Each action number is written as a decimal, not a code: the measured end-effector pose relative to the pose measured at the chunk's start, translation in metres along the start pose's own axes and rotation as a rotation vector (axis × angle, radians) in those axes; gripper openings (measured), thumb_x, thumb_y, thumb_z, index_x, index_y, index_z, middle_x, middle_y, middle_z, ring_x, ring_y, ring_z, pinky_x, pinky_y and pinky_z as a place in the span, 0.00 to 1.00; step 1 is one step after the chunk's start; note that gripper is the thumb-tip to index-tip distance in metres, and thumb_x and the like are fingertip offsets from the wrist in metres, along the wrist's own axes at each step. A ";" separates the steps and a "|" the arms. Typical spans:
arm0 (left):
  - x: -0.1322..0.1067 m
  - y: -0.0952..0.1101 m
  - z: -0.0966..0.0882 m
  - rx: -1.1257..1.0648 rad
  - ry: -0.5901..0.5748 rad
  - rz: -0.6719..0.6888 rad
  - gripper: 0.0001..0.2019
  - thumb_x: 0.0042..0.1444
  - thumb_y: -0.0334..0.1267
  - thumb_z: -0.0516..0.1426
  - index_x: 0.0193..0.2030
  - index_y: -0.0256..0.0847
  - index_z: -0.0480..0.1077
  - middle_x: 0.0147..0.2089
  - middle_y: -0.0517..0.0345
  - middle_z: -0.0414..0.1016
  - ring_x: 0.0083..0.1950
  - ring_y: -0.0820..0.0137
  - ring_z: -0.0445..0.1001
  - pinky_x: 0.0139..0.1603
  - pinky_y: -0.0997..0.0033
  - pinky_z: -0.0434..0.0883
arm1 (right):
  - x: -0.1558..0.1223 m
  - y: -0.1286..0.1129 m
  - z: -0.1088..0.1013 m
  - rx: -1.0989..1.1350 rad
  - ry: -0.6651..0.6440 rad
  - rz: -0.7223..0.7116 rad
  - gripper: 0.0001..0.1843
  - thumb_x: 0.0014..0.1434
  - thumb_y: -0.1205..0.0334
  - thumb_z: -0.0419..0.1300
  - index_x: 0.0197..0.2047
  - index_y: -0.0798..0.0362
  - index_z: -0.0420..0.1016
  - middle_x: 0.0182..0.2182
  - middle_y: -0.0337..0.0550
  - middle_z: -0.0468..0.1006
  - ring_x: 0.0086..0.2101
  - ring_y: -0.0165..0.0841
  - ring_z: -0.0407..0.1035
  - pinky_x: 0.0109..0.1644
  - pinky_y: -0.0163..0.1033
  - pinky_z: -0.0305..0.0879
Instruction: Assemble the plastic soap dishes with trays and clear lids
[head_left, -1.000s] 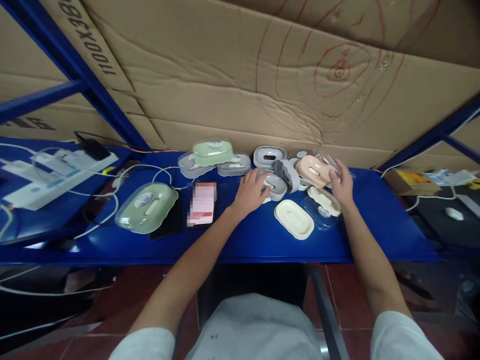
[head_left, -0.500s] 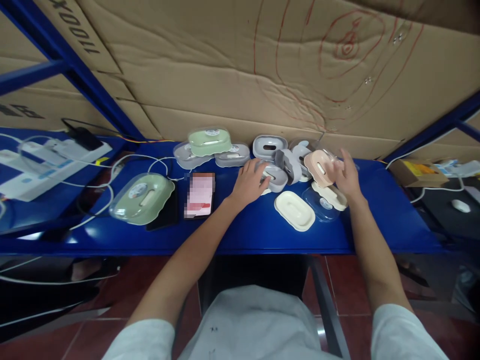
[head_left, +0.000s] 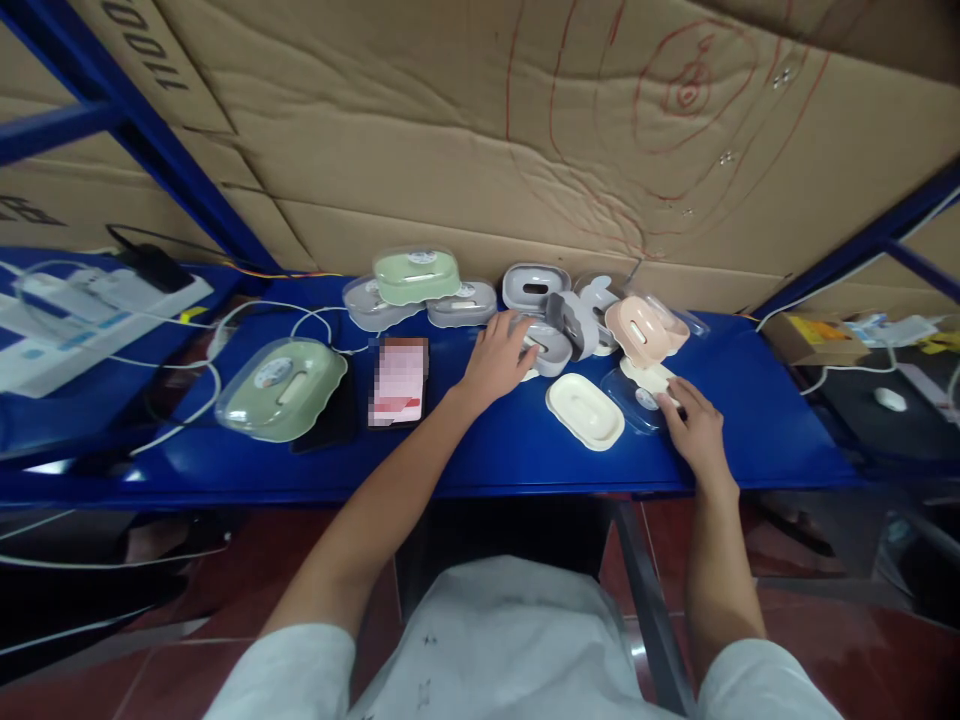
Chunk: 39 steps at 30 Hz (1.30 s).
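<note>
My left hand point(head_left: 501, 357) lies at the left end of a grey oval plastic tray point(head_left: 553, 352), fingers loosely curved and apart from the thumb, touching its edge. At the right, my right hand point(head_left: 694, 420) pinches the end of a cream plastic piece point(head_left: 646, 377) between thumb and fingers. Under that piece is a clear lid point(head_left: 628, 395) with a round label. A cream oval tray point(head_left: 585, 411) lies flat between my hands. Just behind the right hand rests a peach slotted box part point(head_left: 643, 330). A dark grey slotted part point(head_left: 573, 326) leans on the grey tray.
Another grey tray point(head_left: 536, 284) stands against the cardboard wall point(head_left: 420, 160). Lidded green boxes point(head_left: 417, 272) and grey ones point(head_left: 462, 303) sit farther left. A phone point(head_left: 400, 383), a large green lidded box point(head_left: 289, 385), white cables and a power strip point(head_left: 112, 330) occupy the left side.
My right hand has come down and nearer to me from beside the peach part, and now pinches the cream piece. My left hand stays at the grey tray. The view has shifted slightly.
</note>
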<state>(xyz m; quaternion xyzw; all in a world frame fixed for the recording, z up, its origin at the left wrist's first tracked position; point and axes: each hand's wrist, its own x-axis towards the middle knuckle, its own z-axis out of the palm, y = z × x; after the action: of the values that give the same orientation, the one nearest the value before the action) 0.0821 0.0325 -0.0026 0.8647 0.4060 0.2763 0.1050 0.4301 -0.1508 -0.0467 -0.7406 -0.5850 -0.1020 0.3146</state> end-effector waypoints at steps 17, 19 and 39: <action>0.008 -0.017 -0.024 0.102 0.166 -0.233 0.21 0.73 0.38 0.52 0.69 0.39 0.69 0.71 0.38 0.69 0.73 0.45 0.68 0.74 0.42 0.65 | -0.011 0.003 -0.021 0.037 0.252 0.032 0.27 0.73 0.44 0.59 0.66 0.51 0.78 0.68 0.59 0.74 0.69 0.58 0.67 0.71 0.74 0.62; 0.010 -0.027 -0.040 0.137 0.208 -0.325 0.21 0.70 0.35 0.54 0.68 0.40 0.70 0.68 0.38 0.71 0.71 0.44 0.69 0.73 0.41 0.65 | -0.006 -0.004 -0.022 0.061 0.236 0.016 0.27 0.73 0.44 0.59 0.67 0.51 0.76 0.69 0.60 0.73 0.70 0.58 0.66 0.72 0.73 0.61; 0.004 -0.127 -0.093 0.238 0.238 -0.403 0.37 0.63 0.47 0.66 0.78 0.53 0.62 0.82 0.42 0.54 0.77 0.38 0.63 0.74 0.34 0.67 | 0.090 -0.199 0.087 0.075 -0.426 -0.655 0.34 0.76 0.47 0.58 0.79 0.48 0.62 0.80 0.54 0.54 0.79 0.52 0.48 0.81 0.67 0.43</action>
<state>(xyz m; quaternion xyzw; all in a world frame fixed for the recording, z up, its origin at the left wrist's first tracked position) -0.0501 0.1142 0.0239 0.7341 0.6091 0.3000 0.0067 0.2528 -0.0046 0.0011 -0.5070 -0.8460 -0.0195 0.1639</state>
